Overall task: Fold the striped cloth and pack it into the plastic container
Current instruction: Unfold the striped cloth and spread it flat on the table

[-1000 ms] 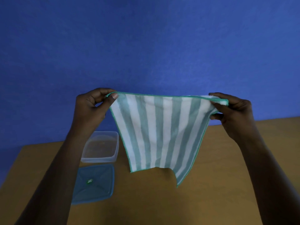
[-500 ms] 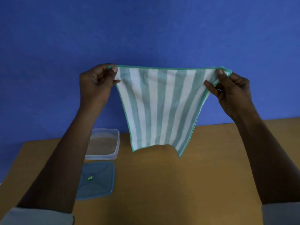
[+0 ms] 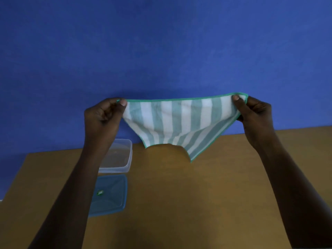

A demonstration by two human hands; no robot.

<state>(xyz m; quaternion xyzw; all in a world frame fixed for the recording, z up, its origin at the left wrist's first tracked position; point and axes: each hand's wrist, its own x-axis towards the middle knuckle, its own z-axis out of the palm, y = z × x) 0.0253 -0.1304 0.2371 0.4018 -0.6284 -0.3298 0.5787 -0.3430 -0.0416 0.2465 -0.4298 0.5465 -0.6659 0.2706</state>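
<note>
Both hands are lowering, spreading wider | left hand [image 3: 104, 114], right hand [image 3: 253, 112] each pinching a top corner of striped cloth [image 3: 177, 121] | soft, light, sagging between grips; hold at hem corners.

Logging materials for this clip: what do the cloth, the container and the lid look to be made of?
Cloth: soft woven textile, likely microfibre or terry; it sags and drapes between the hands, matte, with a stitched green hem.
Container: clear plastic, probably rigid; the table shows through its frosted walls.
Lid: translucent blue plastic, smooth and slightly glossy, with moulded ridges and a small green sticker.
</note>
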